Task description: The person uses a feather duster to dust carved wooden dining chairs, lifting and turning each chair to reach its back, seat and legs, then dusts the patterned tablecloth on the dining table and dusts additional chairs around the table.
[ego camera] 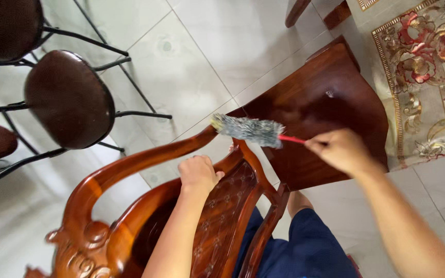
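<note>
While left hand [198, 174] clamps chair back [130, 170], right hand [338, 149] pinches duster [248, 129], seemingly at its edge.

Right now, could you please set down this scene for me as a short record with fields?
Left hand: left hand gripping the top of the carved wooden chair back
Right hand: right hand holding the red handle of a grey duster
Duster head: resting against the chair's curved upper rail, above the seat
Chair seat: dark polished wood
Nearby: round dark stools with black metal legs on the left
Floor: pale tiles; patterned floral rug at right
</note>
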A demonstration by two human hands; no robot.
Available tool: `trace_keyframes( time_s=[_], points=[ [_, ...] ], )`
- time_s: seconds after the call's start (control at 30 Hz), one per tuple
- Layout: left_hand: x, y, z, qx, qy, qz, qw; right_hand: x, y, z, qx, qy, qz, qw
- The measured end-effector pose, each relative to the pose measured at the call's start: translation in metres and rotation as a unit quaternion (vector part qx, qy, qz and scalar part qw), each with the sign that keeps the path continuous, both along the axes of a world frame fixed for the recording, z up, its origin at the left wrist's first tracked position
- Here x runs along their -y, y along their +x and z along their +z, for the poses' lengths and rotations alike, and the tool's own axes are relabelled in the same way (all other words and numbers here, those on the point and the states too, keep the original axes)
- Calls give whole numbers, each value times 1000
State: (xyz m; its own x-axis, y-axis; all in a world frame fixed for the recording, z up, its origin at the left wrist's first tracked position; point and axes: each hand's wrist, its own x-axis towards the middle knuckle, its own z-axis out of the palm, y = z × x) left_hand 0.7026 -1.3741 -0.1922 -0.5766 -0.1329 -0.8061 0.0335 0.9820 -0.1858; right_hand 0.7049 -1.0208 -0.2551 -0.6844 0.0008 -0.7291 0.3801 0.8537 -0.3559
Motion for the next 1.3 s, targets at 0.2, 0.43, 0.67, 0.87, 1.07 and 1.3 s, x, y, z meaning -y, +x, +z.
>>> trace_keyframes(
  time_s=[0.2, 0.43, 0.67, 0.87, 1.07, 1.3],
  points=[
    [4, -23, 57, 107, -112, -48, 987, 0, -79, 35, 38, 15, 97, 994],
    [39, -7, 85, 18, -118, -8, 993, -3, -99, 31, 3, 40, 237, 971],
    [43, 5, 83, -63, -77, -25, 995, 117, -32, -20, -73, 3, 279, 958],
    [34, 6, 85, -104, -79, -69, 989, 116, -48, 2, -96, -40, 379, 919],
    [22, 2, 87, -120, -65, -76, 988, 67, -62, 5, 47, 31, 175, 983],
    [13, -9, 78, -87, -69, -70, 991, 75, -49, 29, 180, -257, 105, 944]
  ],
)
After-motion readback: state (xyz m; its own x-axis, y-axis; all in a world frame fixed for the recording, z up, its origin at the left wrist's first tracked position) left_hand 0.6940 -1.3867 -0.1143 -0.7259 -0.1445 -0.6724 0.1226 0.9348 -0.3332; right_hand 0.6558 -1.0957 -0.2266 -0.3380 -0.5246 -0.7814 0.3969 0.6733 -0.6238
